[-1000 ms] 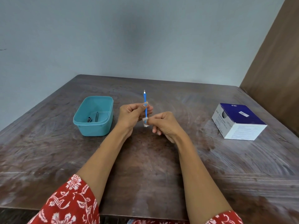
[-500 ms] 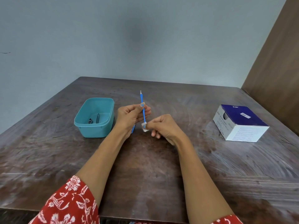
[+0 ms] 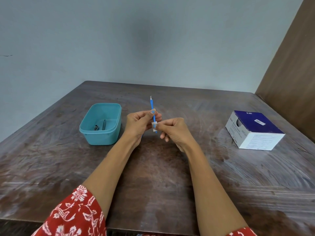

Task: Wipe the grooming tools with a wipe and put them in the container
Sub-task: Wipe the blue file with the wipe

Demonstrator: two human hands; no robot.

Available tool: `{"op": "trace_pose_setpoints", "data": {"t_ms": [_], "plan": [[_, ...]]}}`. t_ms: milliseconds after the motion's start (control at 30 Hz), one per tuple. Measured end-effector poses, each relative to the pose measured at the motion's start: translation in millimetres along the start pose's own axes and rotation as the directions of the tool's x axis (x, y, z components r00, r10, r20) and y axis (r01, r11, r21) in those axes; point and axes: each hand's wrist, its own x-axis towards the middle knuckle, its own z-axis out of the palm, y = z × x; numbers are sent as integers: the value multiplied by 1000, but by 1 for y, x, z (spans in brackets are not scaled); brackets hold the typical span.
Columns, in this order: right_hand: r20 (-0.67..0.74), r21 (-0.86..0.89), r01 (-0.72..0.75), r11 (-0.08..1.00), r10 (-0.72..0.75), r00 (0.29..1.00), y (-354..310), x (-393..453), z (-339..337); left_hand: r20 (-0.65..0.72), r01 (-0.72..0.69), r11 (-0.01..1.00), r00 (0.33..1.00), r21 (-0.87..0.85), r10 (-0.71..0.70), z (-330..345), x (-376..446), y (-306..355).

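Note:
A thin blue grooming stick (image 3: pixel 152 106) with a metal tip stands nearly upright above the table's middle. My left hand (image 3: pixel 139 124) pinches its shaft between thumb and fingers. My right hand (image 3: pixel 172 132) pinches a small white wipe (image 3: pixel 154 127) folded round the stick's lower part, just below my left thumb. A teal plastic container (image 3: pixel 100 123) stands to the left of my hands, with two dark metal tools (image 3: pixel 100 126) lying in its bottom.
A blue and white cardboard box (image 3: pixel 254 129) sits at the right of the dark wooden table (image 3: pixel 153 184). A brown wooden panel (image 3: pixel 293 62) rises at the far right; a grey wall stands behind the table.
The stick stays held in my left hand while my right hand's wipe shifts slightly along the lower shaft. The stick's tilt changed a little.

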Motion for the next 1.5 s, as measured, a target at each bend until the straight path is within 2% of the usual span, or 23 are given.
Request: {"op": "trace_pose_setpoints", "data": {"t_ms": [233, 433, 600, 767, 933, 1100, 1267, 1433, 1500], "plan": [[32, -70, -43, 997, 45, 998, -1, -2, -1, -13, 9, 1000, 1000, 8, -9, 0, -1, 0], [-41, -41, 19, 999, -21, 999, -3, -1, 1, -7, 2, 1000, 1000, 19, -2, 0, -1, 1], [-14, -95, -34, 995, 33, 999, -3, -3, 1, -21, 7, 1000, 1000, -14, -7, 0, 1, 2], [-58, -43, 25, 999, -28, 998, -7, -4, 2, -14, 1, 1000, 1000, -8, -1, 1, 0, 3], [-7, -115, -44, 992, 43, 999, -5, -6, 2, -28, 9, 999, 1000, -32, -10, 1, 0, 5], [-43, -67, 9, 998, -12, 999, -5, -4, 2, -7, 1, 1000, 1000, -6, -2, 0, -1, 4], [12, -88, -49, 995, 51, 999, -4, -4, 0, -20, 6, 1000, 1000, -22, -7, 1, -1, 6], [-29, -69, 11, 998, -13, 999, -5, -3, 1, -20, 6, 1000, 1000, 18, -6, 0, -1, 5], [-21, -80, -7, 997, 6, 1000, -5, -3, 2, -25, 6, 1000, 1000, 12, -5, 0, -1, 5]]}}
